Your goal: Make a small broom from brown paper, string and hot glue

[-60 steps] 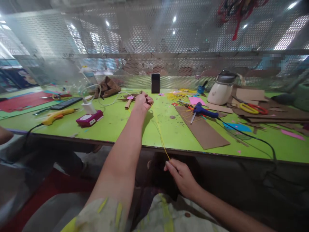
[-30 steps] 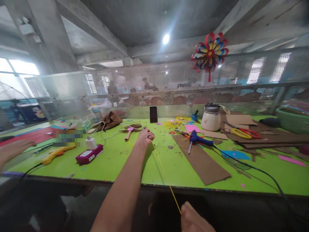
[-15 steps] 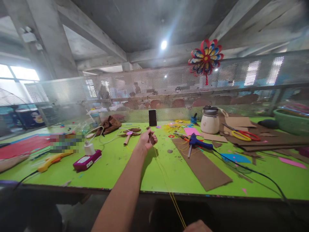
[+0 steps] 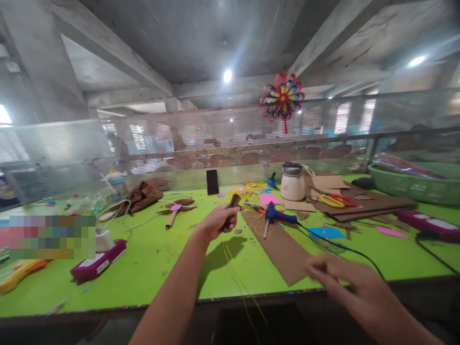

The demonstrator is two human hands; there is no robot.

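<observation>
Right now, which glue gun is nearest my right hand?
The blue glue gun, lying across the brown cardboard strip, just beyond your right hand. The yellow glue gun is way over at the left edge of view.

On our green counter (image 4: 143, 268), we are seeing a blue glue gun (image 4: 282, 216) resting across a brown cardboard strip (image 4: 283, 254), with a white jar (image 4: 292, 184) standing near red-and-yellow scissors (image 4: 336, 199).

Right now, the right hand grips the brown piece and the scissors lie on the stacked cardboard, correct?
Not quite: the head view shows the left hand gripping the brown piece. The scissors do lie on the stacked cardboard.
</observation>
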